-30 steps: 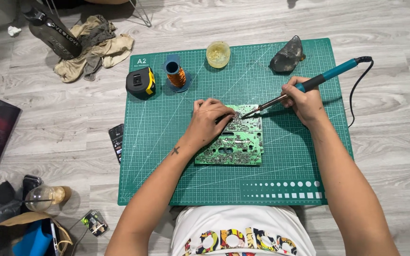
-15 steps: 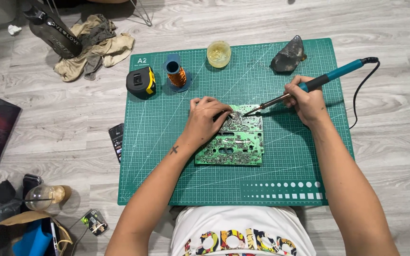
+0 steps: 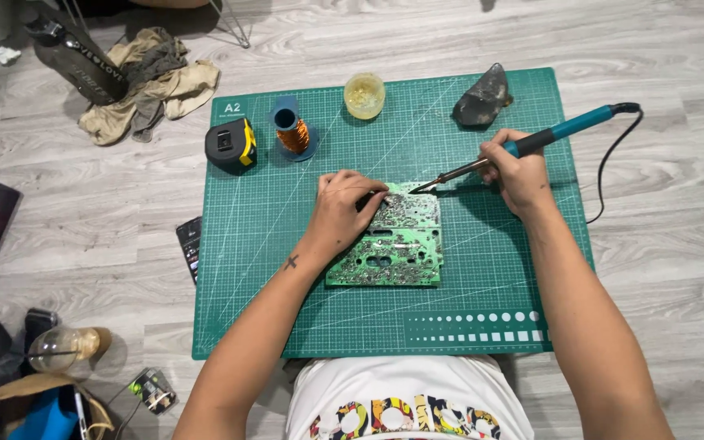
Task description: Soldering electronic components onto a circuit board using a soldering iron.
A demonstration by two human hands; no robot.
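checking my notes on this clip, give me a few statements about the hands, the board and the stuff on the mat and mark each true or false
1. The right hand holds a soldering iron with a blue handle. True.
2. The left hand rests on the green circuit board. True.
3. The circuit board lies on the bare wooden floor. False: it lies on the green cutting mat.
4. The spool of copper wire stands right of the small yellowish jar. False: it stands left of it, beside the tape measure.
5. The iron's tip points at the board's upper right corner. True.
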